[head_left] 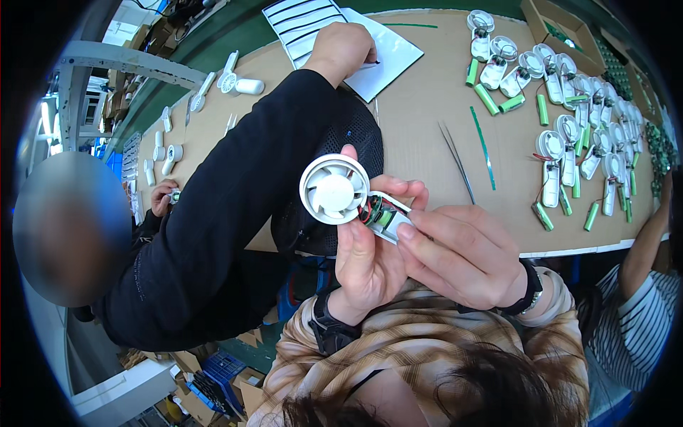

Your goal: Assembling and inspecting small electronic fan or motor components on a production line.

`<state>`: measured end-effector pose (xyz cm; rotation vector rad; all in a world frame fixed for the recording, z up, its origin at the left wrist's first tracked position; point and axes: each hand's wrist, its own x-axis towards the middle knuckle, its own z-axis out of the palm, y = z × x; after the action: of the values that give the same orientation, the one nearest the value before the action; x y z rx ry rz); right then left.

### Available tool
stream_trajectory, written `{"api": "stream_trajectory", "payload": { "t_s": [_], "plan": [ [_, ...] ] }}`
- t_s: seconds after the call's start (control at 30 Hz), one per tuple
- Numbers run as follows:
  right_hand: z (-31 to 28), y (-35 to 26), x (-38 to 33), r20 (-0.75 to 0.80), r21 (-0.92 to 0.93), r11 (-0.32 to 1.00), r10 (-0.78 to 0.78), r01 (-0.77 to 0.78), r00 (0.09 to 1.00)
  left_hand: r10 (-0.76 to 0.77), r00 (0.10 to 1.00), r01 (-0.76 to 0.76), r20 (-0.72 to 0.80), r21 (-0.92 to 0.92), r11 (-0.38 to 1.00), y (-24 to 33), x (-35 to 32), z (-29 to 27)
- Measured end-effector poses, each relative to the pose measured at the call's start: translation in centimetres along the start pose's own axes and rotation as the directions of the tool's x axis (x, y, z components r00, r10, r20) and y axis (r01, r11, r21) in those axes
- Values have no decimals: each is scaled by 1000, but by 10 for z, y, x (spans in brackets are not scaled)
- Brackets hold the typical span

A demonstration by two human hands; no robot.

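Note:
A white handheld fan [334, 192] is held up before me, its round head at the left and its handle open. Inside the handle show red wires, a green circuit board and part of a green cell. My left hand [370, 270] is closed round the fan from below, thumb near the head. With thumb and fingertips, my right hand [462, 252] grips the handle's lower end; what lies under those fingertips is hidden.
Rows of opened fans [562, 135] with green batteries [486, 100] cover the table's right side. Tweezers [457, 162] and a green strip [482, 148] lie nearer. A co-worker's dark sleeve [235, 178] reaches across the left to a paper sheet [391, 60]. Another person's arm [644, 235] is at right.

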<state>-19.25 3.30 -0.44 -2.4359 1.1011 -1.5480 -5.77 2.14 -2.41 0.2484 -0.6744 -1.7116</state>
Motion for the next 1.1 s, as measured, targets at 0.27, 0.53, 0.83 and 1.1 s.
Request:
{"api": "stream_trajectory", "payload": {
  "t_s": [0.27,0.53,0.83,1.1],
  "plan": [
    [4,0,-1,5,14,999,43,-43,999,1,1000,-1,-1,-5,1000,1,0,-1],
    [10,-5,5,-46,14,995,96,-95,994,21,1000,-19,-12,138,990,1,2,1],
    [10,-4,8,-64,26,992,125,-123,990,-21,1000,20,2,74,997,5,1,0],
    [9,0,11,-82,152,971,197,-183,977,-41,999,41,4,100,994,9,2,3]
  ]
}}
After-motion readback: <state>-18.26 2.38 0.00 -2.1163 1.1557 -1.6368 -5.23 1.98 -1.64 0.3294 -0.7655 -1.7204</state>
